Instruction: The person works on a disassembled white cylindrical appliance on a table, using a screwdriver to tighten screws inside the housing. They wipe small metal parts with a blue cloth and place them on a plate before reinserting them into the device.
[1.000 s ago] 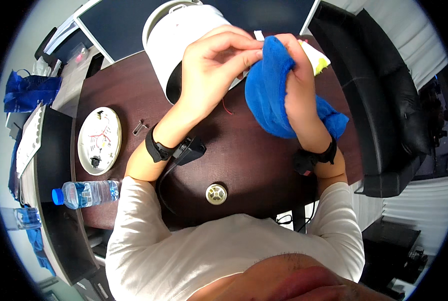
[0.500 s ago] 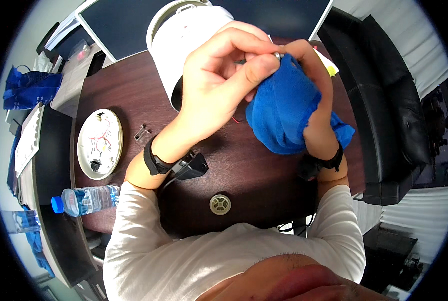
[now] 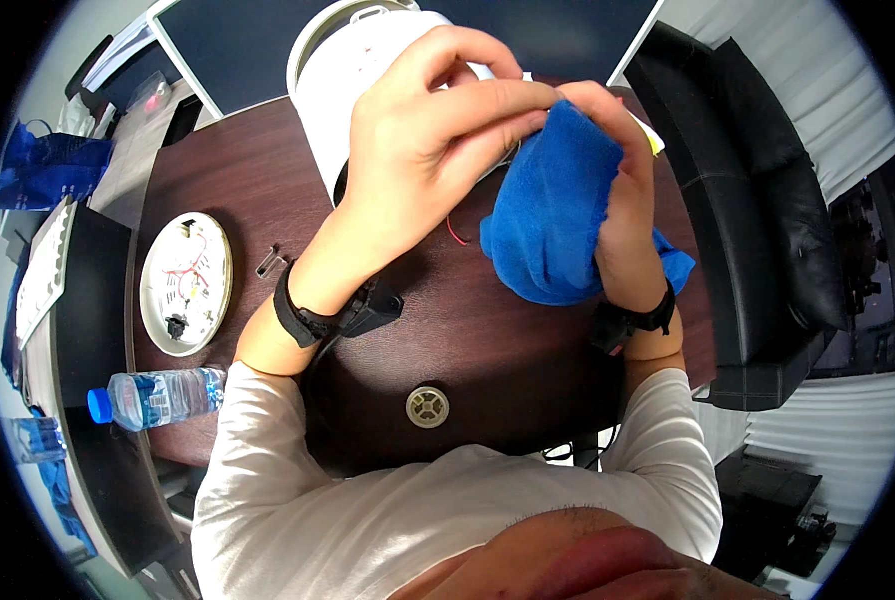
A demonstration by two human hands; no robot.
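From my remote seat, the largest thing in the head view is one dark wood-grain table (image 3: 507,350), with one black sofa (image 3: 767,200) along its right side. One white cylindrical housing (image 3: 337,100) lies tipped at the table's far side, partly behind the left hand.

Next in size comes the one blue cloth (image 3: 557,220), bunched at right of centre. It lies to the right of the left hand (image 3: 412,150) and inside the curl of the right hand (image 3: 627,200), which I judge the nearer. Its long axis runs from the fingertips down toward the wearer, and a loose tail shows beyond the right wrist. I see the right hand wrapped around the cloth; the left is narrow, fingertips drawn together at the cloth's top edge. I can't tell whether they pinch the fabric or something small hidden there.

I count one shallow round white dish (image 3: 149,300) with red wiring inside, at the table's left, and one clear bottle with a blue cap (image 3: 167,398) on its side just nearer the wearer. Smaller again: one slotted round disc (image 3: 427,407) near the front edge, one small metal bracket (image 3: 268,262) beside the dish, and one loose red wire (image 3: 457,232) between left wrist and cloth.
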